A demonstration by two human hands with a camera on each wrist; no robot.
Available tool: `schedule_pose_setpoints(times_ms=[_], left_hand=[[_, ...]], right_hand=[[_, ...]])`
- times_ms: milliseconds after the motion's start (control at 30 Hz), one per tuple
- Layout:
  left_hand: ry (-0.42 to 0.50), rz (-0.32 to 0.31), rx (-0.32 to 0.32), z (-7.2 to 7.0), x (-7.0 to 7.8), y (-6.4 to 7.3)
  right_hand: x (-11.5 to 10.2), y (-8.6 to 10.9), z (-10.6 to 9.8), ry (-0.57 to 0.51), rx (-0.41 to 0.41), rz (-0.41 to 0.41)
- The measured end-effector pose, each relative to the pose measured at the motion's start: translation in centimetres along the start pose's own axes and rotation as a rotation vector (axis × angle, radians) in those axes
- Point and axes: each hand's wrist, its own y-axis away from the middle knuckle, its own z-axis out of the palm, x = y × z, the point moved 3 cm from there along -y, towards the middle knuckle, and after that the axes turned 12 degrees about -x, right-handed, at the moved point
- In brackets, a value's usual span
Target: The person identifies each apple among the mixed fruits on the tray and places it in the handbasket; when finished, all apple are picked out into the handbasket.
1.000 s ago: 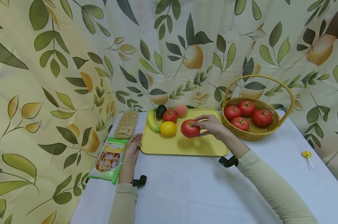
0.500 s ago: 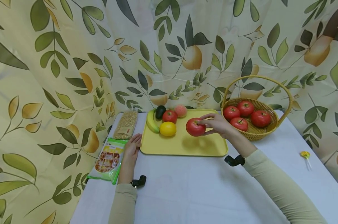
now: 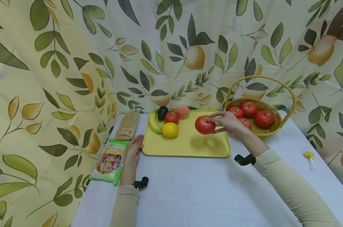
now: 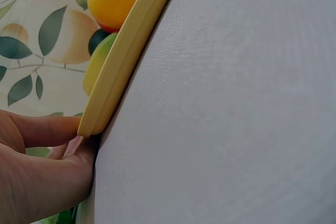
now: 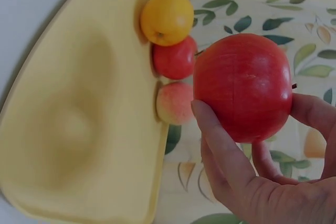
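My right hand (image 3: 228, 123) holds a red apple (image 3: 205, 125) with curled fingers and thumb, raised over the right part of the yellow tray (image 3: 185, 148). In the right wrist view the apple (image 5: 244, 87) shows its stem toward the hand, and its shadow falls on the tray. My left hand (image 3: 133, 147) rests at the tray's left edge, with fingertips touching the rim in the left wrist view. Grouped at the tray's back left are a banana (image 3: 153, 123), a dark green avocado-like fruit (image 3: 162, 113), another red apple (image 3: 172, 117), a peach (image 3: 183, 111) and a lemon (image 3: 170, 129).
At the right stands a wicker basket (image 3: 259, 135) with a tall handle and several red apples (image 3: 264, 119) inside. Two food bags, one of pale grains (image 3: 127, 124) and one green-and-white (image 3: 110, 160), lie left of the tray. A lollipop (image 3: 309, 156) lies far right.
My right hand has carried the apple rightward and slightly back over the tray, nearer the basket. My left hand has stayed at the tray's edge.
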Motion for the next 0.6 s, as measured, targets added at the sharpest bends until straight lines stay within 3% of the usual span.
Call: schedule_pose_setpoints(times_ms=[600], left_hand=[[-0.001, 0.002, 0.013, 0.0, -0.2, 0.0]], right_hand=[[-0.3, 2.6, -3.7, -0.007, 0.041, 0.001]])
